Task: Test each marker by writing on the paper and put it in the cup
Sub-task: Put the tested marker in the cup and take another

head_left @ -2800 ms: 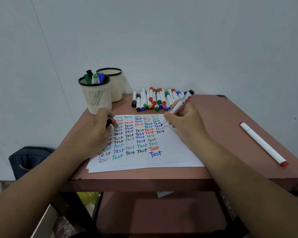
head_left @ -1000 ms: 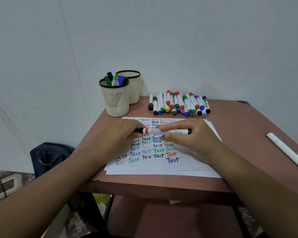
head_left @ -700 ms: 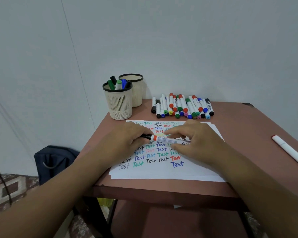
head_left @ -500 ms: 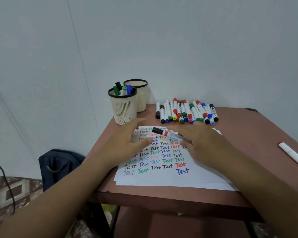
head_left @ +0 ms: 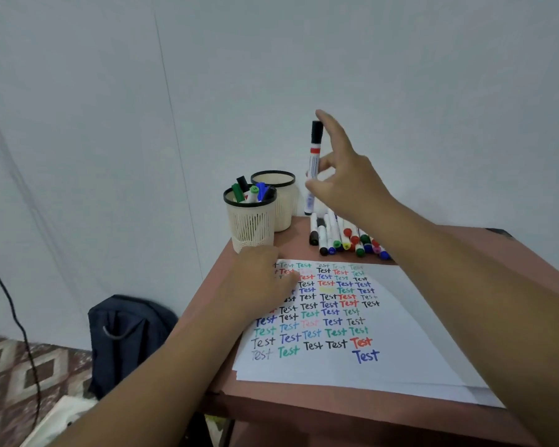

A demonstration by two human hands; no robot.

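Marker (head_left: 314,162) upright (one), two cups (head_left: 250,217).

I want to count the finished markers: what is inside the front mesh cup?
The front mesh cup holds several capped markers: green, black and blue caps stick out. Their lower parts are hidden behind the mesh, so no exact count.

A plain home room: small brown table (head_left: 513,250), backpack (head_left: 126,337) on patterned floor (head_left: 10,366)

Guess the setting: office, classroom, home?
Likely a home room, not certain: small brown table against a bare wall, patterned floor tiles, a dark backpack on the floor.
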